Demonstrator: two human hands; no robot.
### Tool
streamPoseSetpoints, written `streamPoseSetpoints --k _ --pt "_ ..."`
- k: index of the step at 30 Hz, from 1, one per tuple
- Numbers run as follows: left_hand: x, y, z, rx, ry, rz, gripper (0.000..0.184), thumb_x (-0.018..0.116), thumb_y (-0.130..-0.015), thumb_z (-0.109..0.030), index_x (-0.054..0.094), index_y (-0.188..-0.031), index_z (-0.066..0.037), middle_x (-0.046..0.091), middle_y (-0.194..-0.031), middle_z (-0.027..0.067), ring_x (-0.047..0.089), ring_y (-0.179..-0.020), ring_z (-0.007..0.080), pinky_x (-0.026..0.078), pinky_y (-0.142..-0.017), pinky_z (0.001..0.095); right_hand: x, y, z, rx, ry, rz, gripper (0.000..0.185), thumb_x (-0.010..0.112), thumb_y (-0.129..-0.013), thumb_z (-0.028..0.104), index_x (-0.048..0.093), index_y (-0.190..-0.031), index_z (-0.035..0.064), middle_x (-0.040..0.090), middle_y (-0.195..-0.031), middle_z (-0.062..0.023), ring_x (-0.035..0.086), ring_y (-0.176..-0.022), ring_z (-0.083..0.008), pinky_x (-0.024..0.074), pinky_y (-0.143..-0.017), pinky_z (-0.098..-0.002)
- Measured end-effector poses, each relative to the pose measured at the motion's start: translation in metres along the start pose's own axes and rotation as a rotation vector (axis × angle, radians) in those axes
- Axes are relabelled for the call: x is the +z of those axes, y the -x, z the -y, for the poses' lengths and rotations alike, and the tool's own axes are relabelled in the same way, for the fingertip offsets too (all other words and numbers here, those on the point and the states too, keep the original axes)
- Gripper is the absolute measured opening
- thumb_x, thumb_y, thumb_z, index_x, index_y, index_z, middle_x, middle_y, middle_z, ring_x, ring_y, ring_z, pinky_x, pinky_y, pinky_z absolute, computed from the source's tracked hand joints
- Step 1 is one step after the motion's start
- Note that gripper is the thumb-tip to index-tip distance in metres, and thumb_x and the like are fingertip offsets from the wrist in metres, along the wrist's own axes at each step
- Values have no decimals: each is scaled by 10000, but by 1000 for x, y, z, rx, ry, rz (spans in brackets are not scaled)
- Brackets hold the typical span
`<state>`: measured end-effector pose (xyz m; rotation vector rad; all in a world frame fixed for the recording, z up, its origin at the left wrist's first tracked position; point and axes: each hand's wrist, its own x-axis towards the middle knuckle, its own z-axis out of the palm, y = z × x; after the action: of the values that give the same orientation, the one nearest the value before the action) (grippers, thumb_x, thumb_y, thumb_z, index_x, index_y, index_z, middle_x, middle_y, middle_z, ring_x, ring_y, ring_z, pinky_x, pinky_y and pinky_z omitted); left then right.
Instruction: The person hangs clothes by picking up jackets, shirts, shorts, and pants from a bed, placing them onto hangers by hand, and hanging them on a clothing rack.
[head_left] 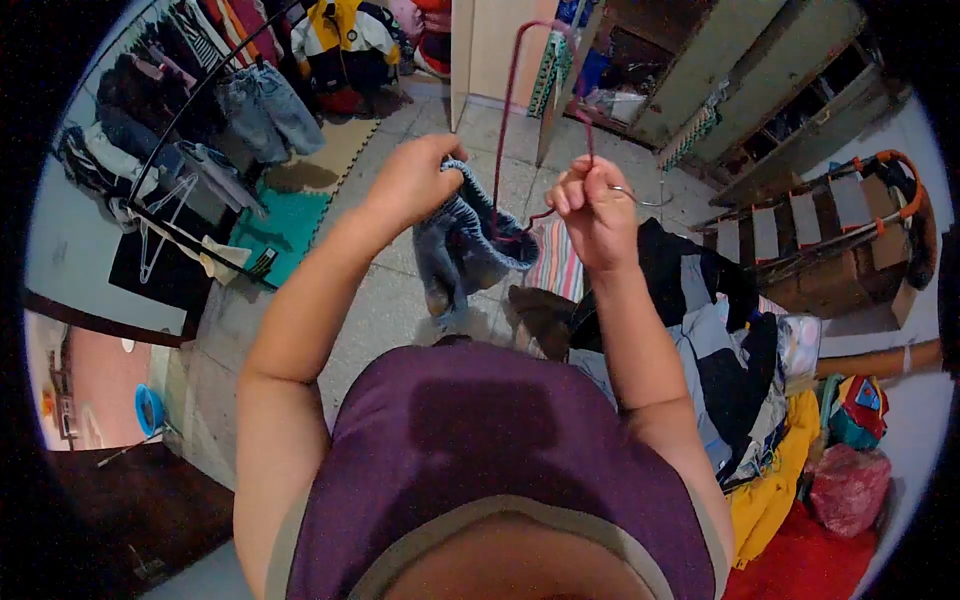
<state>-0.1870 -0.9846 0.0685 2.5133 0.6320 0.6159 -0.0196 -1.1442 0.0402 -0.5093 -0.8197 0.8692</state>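
My left hand (415, 182) is closed on the elastic-looking waistband of a blue denim garment (440, 250), which hangs over the floor with its opening turned to the right. In my right hand (597, 205), the fingers pinch a dark red hanger (504, 120) near its silver hook, which points right. The hanger's long loop rises above both hands, and its lower left part reaches into the garment's opening. How far it goes inside is hidden by the cloth.
A heap of clothes (700, 350) lies at my right, by an orange-edged step ladder (800, 220). Clothes hang from a rack (170, 130) at the left, above a green mat (285, 225). Rusty metal cabinets (690, 70) stand ahead.
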Motion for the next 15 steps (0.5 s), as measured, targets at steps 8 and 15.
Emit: streamPoseSetpoints --k 8,15 --pt "-23 4 0 -71 97 21 228 562 -699 -115 614 -901 -24 627 -809 137 604 -788 226 463 -720 322 -37 22 -29 169 398 23 215 525 -895 184 595 -987 2 546 -696 -31 492 -624 -132 414 -588 -284" --pt "-18 20 27 -154 292 28 267 608 -655 -142 623 -887 -10 639 -801 165 620 -746 264 479 -683 337 -29 10 -18 123 801 102 182 502 -892 100 596 -983 -27 541 -682 -54 492 -617 -125 402 -569 -259"
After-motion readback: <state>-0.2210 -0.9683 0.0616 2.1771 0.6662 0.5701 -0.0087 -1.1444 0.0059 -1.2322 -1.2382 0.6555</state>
